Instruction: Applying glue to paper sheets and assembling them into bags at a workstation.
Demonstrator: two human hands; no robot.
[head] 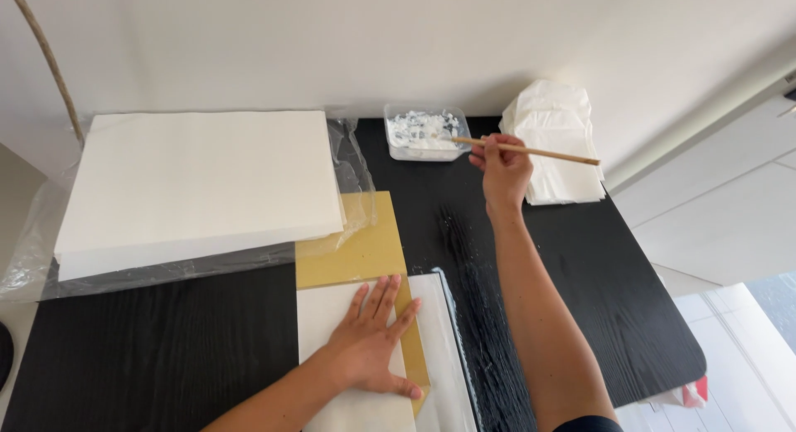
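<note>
Near: our left hand point(371, 345) flat, fingers spread, pressing white paper sheet point(348, 349) over mustard-yellow board point(356, 254). Black woodgrain table point(166, 341). Farther: our right hand point(502, 171) gripping thin wooden stick point(531, 151), tip in clear plastic tub of white paste point(424, 132). White wall point(373, 34) behind.

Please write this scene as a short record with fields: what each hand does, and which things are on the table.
left hand: flat, fingers spread, pressing a white sheet that lies on a yellow board
right hand: holds a thin wooden brush handle, its tip in a clear plastic tray of white paste
table: black wood grain, with wet streaks near the right forearm
far left: thick stack of white paper on clear plastic wrap
far right: pile of folded white paper
</note>
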